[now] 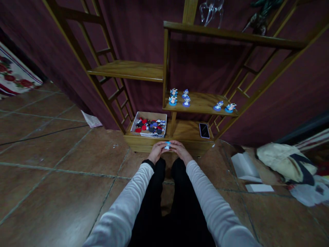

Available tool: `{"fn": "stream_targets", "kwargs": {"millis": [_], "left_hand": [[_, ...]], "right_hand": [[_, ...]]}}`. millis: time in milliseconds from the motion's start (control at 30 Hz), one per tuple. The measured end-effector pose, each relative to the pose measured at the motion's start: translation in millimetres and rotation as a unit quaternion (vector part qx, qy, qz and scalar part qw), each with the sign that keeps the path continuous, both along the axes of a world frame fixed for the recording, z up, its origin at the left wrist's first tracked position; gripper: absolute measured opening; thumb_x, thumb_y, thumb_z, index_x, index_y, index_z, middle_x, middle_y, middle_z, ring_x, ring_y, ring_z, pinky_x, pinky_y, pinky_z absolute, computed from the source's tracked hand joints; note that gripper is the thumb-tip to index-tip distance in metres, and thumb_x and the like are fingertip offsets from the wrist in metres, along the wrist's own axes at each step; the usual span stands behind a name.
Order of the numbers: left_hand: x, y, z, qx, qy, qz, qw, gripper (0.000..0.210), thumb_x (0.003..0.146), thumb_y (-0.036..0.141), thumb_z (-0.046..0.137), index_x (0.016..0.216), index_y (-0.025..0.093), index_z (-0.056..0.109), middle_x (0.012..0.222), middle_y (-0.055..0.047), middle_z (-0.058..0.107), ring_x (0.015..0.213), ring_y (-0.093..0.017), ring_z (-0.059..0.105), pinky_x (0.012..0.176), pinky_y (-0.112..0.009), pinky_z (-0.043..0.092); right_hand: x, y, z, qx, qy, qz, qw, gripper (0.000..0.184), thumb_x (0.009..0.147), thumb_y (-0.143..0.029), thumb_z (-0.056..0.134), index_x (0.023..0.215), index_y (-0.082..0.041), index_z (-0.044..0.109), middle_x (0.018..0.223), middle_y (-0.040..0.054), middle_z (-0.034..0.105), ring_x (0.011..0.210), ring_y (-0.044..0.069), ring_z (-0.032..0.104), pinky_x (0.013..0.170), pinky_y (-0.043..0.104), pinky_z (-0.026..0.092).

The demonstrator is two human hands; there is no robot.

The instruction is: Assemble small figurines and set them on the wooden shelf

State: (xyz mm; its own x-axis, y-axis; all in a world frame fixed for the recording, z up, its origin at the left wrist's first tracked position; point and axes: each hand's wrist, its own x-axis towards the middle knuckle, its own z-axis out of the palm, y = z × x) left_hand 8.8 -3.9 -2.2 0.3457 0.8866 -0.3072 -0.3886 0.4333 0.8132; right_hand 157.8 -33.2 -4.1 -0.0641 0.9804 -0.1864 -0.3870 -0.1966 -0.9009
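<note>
Between my two hands is a small blue-and-white figurine (167, 145), held in front of the lowest shelf. My left hand (157, 151) grips it from the left, and the fingers of my right hand (180, 149) close on its right side. Just beyond my left hand sits an open cardboard box (135, 133) with many small red, black and purple pieces inside. On the shelf above stand several figurines: blue-based ones (173, 100) and purple ones (186, 101) grouped at the left, with another purple one (218, 105) and a blue-based one (230, 107) at the right.
A phone (204, 130) lies on the lowest shelf at the right. Higher up are a bare wooden shelf (128, 69), a clear glass ornament (212, 12) and a dark statue (259, 20). A white box (246, 167) and a cloth bag (285, 161) are on the right floor; a cable (46, 134) runs left.
</note>
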Motion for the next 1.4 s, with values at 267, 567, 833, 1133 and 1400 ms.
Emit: {"fn": "stream_targets", "kwargs": {"millis": [267,567,833,1133,1400], "left_hand": [[0.2,1.2,-2.0,-0.030,-0.012,0.003,0.999,0.014,0.069,0.015,0.066,0.081,0.010,0.063,0.072,-0.007,0.067,0.063,-0.014,0.064,0.067,-0.029,0.056],[0.9,-1.2,3.7,-0.047,-0.040,-0.015,0.998,0.021,0.077,0.013,0.058,0.097,0.008,0.061,0.083,-0.013,0.068,0.074,-0.018,0.067,0.073,-0.032,0.055],[1.8,-1.2,1.3,-0.036,-0.031,0.009,0.999,0.020,0.076,0.010,0.059,0.096,0.007,0.061,0.082,-0.013,0.069,0.073,-0.017,0.067,0.068,-0.028,0.056],[5.0,-1.8,-1.4,-0.017,-0.004,0.041,0.999,0.017,0.076,0.010,0.058,0.092,0.008,0.062,0.076,-0.010,0.068,0.066,-0.014,0.066,0.061,-0.024,0.055],[5.7,-1.9,-1.1,-0.013,0.010,0.043,0.999,0.013,0.075,0.013,0.061,0.088,0.009,0.063,0.072,-0.008,0.067,0.061,-0.012,0.064,0.060,-0.023,0.055]], "right_hand": [[-1.1,1.5,-3.2,-0.012,-0.007,-0.005,1.000,0.031,0.057,-0.033,0.072,0.085,-0.022,0.064,0.086,0.0006,0.067,0.082,0.016,0.061,0.078,0.031,0.047],[-2.9,1.9,-2.2,-0.020,-0.023,-0.030,0.999,0.033,0.063,-0.039,0.068,0.092,-0.026,0.063,0.090,-0.0001,0.067,0.079,0.016,0.063,0.074,0.030,0.049],[-3.1,2.7,-4.2,-0.026,-0.017,-0.020,0.999,0.036,0.061,-0.038,0.071,0.093,-0.023,0.064,0.085,0.0021,0.069,0.081,0.018,0.064,0.080,0.035,0.049],[-3.3,2.2,-6.8,-0.006,-0.030,0.000,1.000,0.032,0.059,-0.036,0.071,0.087,-0.021,0.065,0.082,0.0012,0.068,0.076,0.015,0.064,0.081,0.034,0.047],[-4.4,2.9,-6.4,-0.021,-0.034,-0.007,0.999,0.031,0.056,-0.034,0.073,0.084,-0.021,0.064,0.082,0.0012,0.068,0.077,0.015,0.063,0.081,0.034,0.047]]}}
